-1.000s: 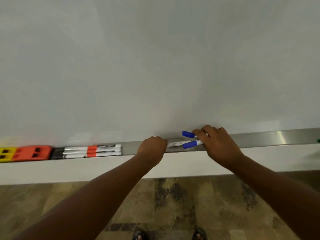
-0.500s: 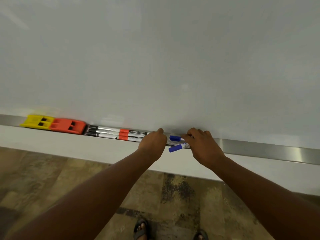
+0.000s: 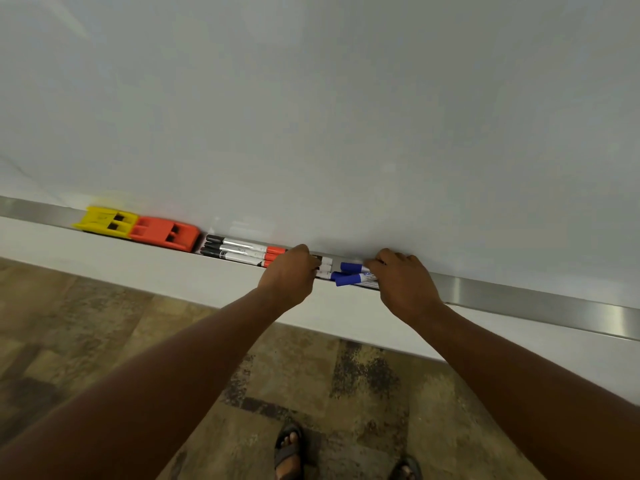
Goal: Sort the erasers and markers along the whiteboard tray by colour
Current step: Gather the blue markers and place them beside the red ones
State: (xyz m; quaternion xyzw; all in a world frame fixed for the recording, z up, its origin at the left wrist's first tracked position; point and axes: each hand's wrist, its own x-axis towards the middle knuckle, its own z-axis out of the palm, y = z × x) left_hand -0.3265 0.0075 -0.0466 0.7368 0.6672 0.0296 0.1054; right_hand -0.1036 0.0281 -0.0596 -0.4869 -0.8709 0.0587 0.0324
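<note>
Looking down along the whiteboard [image 3: 346,116] at the metal tray [image 3: 519,299] running left to right. Sitting far left in the tray, a yellow eraser [image 3: 104,220], touching an orange eraser [image 3: 165,233] just to its right. Lying next, three black markers [image 3: 239,251] stacked side by side, black caps pointing left. Butting against them, orange-capped markers [image 3: 275,256], partly hidden under the left hand [image 3: 287,277]. Curling that hand's fingers over the tray edge onto the markers there; cannot tell whether pinching or only pressing, knuckles covering the contact. Showing in the gap between the hands, white barrel ends [image 3: 325,266] and two blue markers [image 3: 349,273], blue caps pointing left, the near one tilting slightly off the tray line. Gripping the blue markers' barrels with the right hand [image 3: 405,285], fingers [image 3: 375,264] bent down and pinching them against the tray. Stretching away right, bare steel. Standing below on a mottled floor [image 3: 104,341], two sandalled feet [image 3: 289,455].
</note>
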